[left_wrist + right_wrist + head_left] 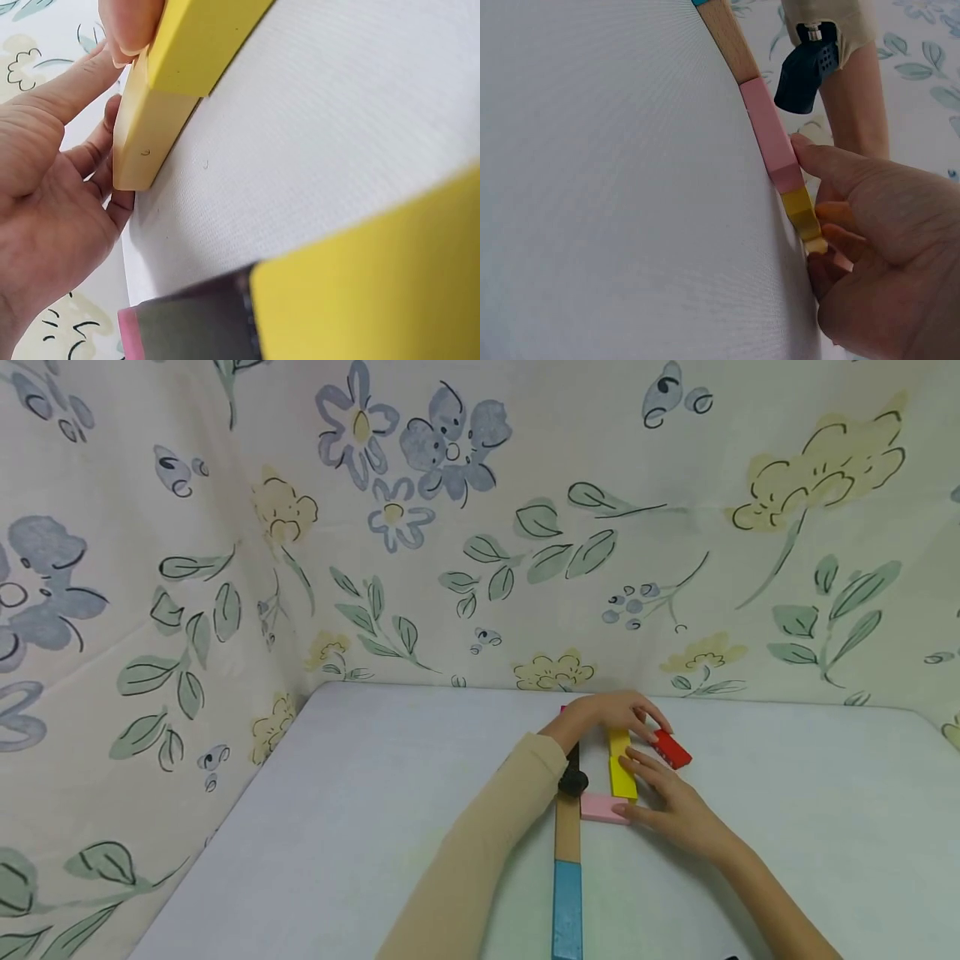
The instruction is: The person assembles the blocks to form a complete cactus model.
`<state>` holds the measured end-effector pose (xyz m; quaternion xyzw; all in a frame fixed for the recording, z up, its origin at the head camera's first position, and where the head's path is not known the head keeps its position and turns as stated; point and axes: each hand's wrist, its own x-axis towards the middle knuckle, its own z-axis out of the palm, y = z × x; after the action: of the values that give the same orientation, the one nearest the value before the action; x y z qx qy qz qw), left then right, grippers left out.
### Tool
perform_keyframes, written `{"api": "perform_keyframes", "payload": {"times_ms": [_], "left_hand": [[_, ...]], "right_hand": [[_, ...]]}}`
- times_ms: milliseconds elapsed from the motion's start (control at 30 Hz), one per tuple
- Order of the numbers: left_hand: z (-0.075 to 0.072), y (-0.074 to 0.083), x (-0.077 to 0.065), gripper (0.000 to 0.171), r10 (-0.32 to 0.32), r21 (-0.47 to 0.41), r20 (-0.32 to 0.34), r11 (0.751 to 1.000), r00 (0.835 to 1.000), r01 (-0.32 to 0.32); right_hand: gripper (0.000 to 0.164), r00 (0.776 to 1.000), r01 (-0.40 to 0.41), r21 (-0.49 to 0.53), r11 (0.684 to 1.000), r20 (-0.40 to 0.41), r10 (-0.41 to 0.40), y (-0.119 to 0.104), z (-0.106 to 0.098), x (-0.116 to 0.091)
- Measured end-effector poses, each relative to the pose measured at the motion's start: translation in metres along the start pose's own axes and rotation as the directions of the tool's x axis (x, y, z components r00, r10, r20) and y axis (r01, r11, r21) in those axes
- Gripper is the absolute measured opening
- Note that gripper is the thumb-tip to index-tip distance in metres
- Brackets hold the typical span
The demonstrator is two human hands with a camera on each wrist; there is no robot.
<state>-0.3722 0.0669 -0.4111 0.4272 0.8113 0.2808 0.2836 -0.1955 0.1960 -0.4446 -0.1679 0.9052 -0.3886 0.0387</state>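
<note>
My left hand (618,710), in a beige sleeve, lies across the far end of a short row of blocks. Its fingertips meet a cream block (139,146) in the left wrist view; the hand hides this block from above. A red block (672,750) lies diagonally beside those fingers. My right hand (678,806) reaches in from the right, its thumb at a pink block (602,807) and other fingertips at the yellow block (622,778). The pink block touches a longer line with a black block (574,757), a wooden block (567,831) and a blue block (567,906).
Under the left wrist stand another yellow block (382,277) and a magenta-edged block (130,334). All blocks rest on a white tabletop (360,793). A floral curtain (480,577) hangs behind and at the left. A dark wrist camera (801,75) hangs from the left sleeve.
</note>
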Motion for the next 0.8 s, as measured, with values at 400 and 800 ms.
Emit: {"api": "perform_keyframes", "payload": {"times_ms": [400, 800], "left_hand": [[0.005, 0.003, -0.002, 0.031, -0.084, 0.047, -0.104, 0.995, 0.991, 0.089], [-0.011, -0.006, -0.019, 0.035, -0.104, 0.052, -0.245, 0.991, 0.964, 0.120]], "right_hand": [[0.077, 1.000, -0.019, 0.023, 1.000, 0.020, 0.019, 0.000, 0.001, 0.000], [0.079, 0.999, -0.032, 0.028, 0.999, 0.015, 0.032, -0.001, 0.000, 0.001]]}}
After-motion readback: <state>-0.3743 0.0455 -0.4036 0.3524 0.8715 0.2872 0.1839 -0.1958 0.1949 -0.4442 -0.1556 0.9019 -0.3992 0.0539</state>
